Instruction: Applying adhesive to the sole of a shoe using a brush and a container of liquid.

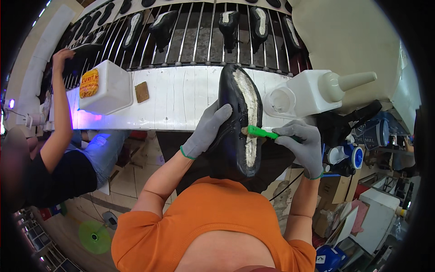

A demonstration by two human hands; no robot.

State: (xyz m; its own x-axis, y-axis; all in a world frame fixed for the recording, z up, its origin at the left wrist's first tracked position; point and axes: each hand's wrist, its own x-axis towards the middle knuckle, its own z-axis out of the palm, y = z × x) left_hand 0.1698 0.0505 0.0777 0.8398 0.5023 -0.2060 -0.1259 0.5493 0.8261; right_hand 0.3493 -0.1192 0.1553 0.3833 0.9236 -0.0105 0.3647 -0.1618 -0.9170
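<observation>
My left hand (206,131), in a grey glove with a green cuff, grips a black shoe upper (234,145) by its side, thumb on top. Its sole side is turned up, showing a long whitish strip framed by black edges. Between the fingers of my right hand (301,143), also gloved in grey, is a small green brush (263,132). The brush's head touches the shoe's bottom near the left edge of the pale strip. The shoe's toe end reaches over the white ledge, while the lower end hangs above my lap.
On the white ledge (181,97) stand a white nozzle bottle (312,95) beside a clear cup (281,100), a white container (113,88) and a brown square piece (142,92). Beyond, a metal roller rack (195,36) carries several shoe uppers. A co-worker's arm (63,109) reaches in at left.
</observation>
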